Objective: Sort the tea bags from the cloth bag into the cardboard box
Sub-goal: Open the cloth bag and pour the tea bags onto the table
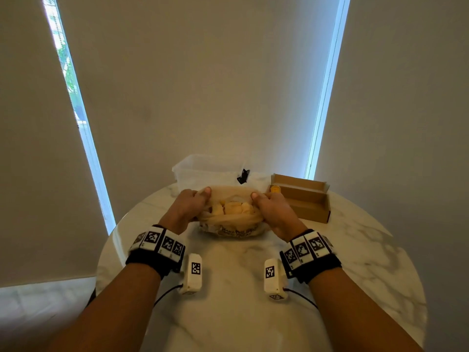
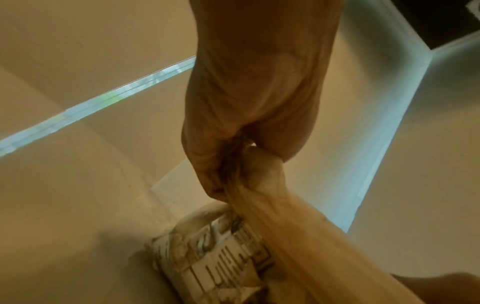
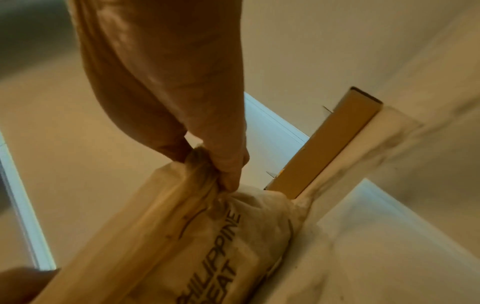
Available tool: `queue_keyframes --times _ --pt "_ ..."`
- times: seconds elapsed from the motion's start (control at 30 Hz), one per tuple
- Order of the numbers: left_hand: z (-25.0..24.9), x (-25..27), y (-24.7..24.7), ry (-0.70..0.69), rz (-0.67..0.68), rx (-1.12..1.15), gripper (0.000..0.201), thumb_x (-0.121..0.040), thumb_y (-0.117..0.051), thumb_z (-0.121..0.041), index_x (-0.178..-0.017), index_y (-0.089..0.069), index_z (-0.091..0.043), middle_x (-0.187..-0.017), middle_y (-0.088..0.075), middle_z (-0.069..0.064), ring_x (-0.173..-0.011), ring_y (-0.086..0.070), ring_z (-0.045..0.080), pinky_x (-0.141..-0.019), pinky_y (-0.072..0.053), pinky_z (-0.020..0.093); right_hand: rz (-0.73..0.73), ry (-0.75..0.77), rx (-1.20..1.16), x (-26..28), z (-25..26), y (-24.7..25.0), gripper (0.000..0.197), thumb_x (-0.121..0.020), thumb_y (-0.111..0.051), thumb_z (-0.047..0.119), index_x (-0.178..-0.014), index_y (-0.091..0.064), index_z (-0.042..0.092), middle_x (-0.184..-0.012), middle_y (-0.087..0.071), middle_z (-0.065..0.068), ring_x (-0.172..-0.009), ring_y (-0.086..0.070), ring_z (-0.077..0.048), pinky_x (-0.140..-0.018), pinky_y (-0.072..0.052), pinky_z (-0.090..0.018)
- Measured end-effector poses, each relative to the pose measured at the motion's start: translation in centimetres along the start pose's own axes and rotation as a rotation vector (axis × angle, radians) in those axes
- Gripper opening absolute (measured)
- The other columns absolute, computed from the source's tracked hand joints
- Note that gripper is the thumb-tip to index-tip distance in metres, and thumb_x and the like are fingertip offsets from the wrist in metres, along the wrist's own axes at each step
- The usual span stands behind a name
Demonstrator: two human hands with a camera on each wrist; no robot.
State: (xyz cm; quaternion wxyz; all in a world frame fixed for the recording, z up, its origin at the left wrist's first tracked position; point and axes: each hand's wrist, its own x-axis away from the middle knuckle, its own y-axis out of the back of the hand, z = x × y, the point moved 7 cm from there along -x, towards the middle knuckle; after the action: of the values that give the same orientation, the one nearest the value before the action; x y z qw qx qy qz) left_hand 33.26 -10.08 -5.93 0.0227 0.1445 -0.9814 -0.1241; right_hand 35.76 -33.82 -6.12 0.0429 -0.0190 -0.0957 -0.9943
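- Head view: the left hand [image 1: 189,205] and the right hand [image 1: 272,212] each have fingers curled tight around a bunched edge of the cloth bag [image 1: 232,228], stretching its mouth apart. The bag rests on the marble table [image 1: 228,313], with the pale tea bags [image 1: 232,208] heaped inside the opening.
- The cardboard box [image 1: 308,199] stands open just beside the right hand, on the table's far right. One yellow packet [image 1: 274,189] already sits at its near-left end.
- Risk, as I judge it: both hands are busy holding fabric, so neither is free to pick. Letting go on one side may let the mouth sag shut over the tea bags.
- Pulling the edges harder could tip the soft bag and spill its contents across the smooth table, perhaps toward the clear plastic tub [image 1: 203,171] behind it.
- The right wrist view shows the bag's corner pressed close to the box wall; a sideways tug there could shove the light box along or off the table's rim.
- Grabbing a clump rather than single tea bags would spoil the sorting.
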Motion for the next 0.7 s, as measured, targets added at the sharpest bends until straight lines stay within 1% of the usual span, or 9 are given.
queue_keyframes --times 0.03,0.1,0.2,0.27,0.33,0.43,0.57,0.63,0.7 --pt "-0.2 -0.1 0.0 -0.006 -0.027 -0.053 0.048 -0.108 -0.053 -0.044 -0.109 -0.07 0.0 -0.103 -0.072 0.017 -0.085 -0.067 0.027 -0.074 -0.056 0.036 -0.024 -0.006 0.073 0.1 0.2 0.0 0.033 -0.11 -0.055 0.032 -0.103 -0.065 0.002 -0.099 -0.066 -0.015 -0.089 -0.06 -0.022 -0.082 -0.052 -0.041" --pt "0.1 -0.5 -0.3 0.036 -0.054 -0.089 0.047 -0.11 -0.048 -0.044 -0.102 -0.069 -0.003 -0.099 -0.069 0.015 -0.086 -0.063 0.028 -0.081 -0.054 0.038 -0.056 -0.038 0.155 -0.2 0.1 -0.3 0.033 -0.112 -0.05 0.039 -0.102 -0.061 0.009 -0.103 -0.064 -0.01 -0.091 -0.059 -0.02 -0.089 -0.056 -0.043" --pt "1.6 -0.9 -1.3 0.215 -0.017 0.182 0.029 -0.106 -0.049 -0.035 -0.102 -0.067 -0.012 -0.105 -0.07 0.013 -0.099 -0.063 0.031 -0.092 -0.054 0.042 -0.069 -0.124 0.078 -1.0 -0.1 -0.4 0.03 -0.112 -0.048 0.039 -0.093 -0.051 0.017 -0.108 -0.065 -0.01 -0.103 -0.064 -0.024 -0.103 -0.056 -0.048" --pt "2.3 -0.6 -2.0 0.331 0.035 0.392 0.026 -0.102 -0.05 -0.032 -0.1 -0.07 -0.014 -0.099 -0.073 0.015 -0.096 -0.065 0.032 -0.084 -0.054 0.039 -0.023 -0.254 -0.095 -1.4 -1.0 -0.6 0.025 -0.111 -0.051 0.037 -0.099 -0.051 0.015 -0.111 -0.064 -0.011 -0.105 -0.062 -0.026 -0.103 -0.056 -0.047" --pt "2.8 -0.3 -2.9 0.395 0.11 0.504 0.035 -0.104 -0.045 -0.031 -0.098 -0.072 -0.01 -0.084 -0.076 0.014 -0.087 -0.066 0.032 -0.074 -0.052 0.039 0.073 -0.369 -0.304 -1.9 -2.3 -1.2 0.021 -0.108 -0.058 0.035 -0.105 -0.059 0.014 -0.114 -0.069 -0.012 -0.105 -0.065 -0.028 -0.095 -0.058 -0.046" --pt "2.8 -0.3 -4.1 0.369 0.191 0.587 0.044 -0.109 -0.042 -0.038 -0.111 -0.073 -0.007 -0.088 -0.078 0.017 -0.091 -0.069 0.035 -0.077 -0.054 0.043 0.068 -0.409 -0.448 -4.1 -4.7 -0.9 0.026 -0.1 -0.069 0.039 -0.111 -0.071 0.016 -0.111 -0.078 -0.011 -0.109 -0.072 -0.032 -0.103 -0.056 -0.053" --pt "2.5 -2.0 -3.7 0.256 0.162 0.442 0.047 -0.101 -0.064 -0.052 -0.121 -0.074 -0.011 -0.113 -0.078 0.015 -0.107 -0.073 0.033 -0.088 -0.06 0.045 0.115 -0.281 -0.42 -3.8 -3.5 -0.6 0.037 -0.097 -0.076 0.037 -0.124 -0.071 0.012 -0.117 -0.079 -0.014 -0.117 -0.07 -0.034 -0.108 -0.054 -0.054" --pt "2.6 -3.0 -2.8 0.207 0.104 0.331 0.043 -0.103 -0.062 -0.048 -0.125 -0.07 -0.012 -0.12 -0.076 0.013 -0.112 -0.072 0.031 -0.097 -0.06 0.048 0.148 -0.253 -0.347 -3.8 -3.1 -0.2 0.037 -0.099 -0.073 0.033 -0.128 -0.07 0.011 -0.123 -0.076 -0.013 -0.119 -0.067 -0.033 -0.104 -0.055 -0.053" --pt "2.7 -3.6 -2.4 0.188 0.095 0.283 0.042 -0.109 -0.052 -0.043 -0.127 -0.067 -0.007 -0.123 -0.075 0.016 -0.114 -0.07 0.033 -0.096 -0.06 0.047 0.107 -0.225 -0.267 -3.9 -2.9 0.8 0.03 -0.103 -0.068 0.03 -0.128 -0.07 0.013 -0.126 -0.071 -0.011 -0.117 -0.063 -0.031 -0.092 -0.057 -0.047"
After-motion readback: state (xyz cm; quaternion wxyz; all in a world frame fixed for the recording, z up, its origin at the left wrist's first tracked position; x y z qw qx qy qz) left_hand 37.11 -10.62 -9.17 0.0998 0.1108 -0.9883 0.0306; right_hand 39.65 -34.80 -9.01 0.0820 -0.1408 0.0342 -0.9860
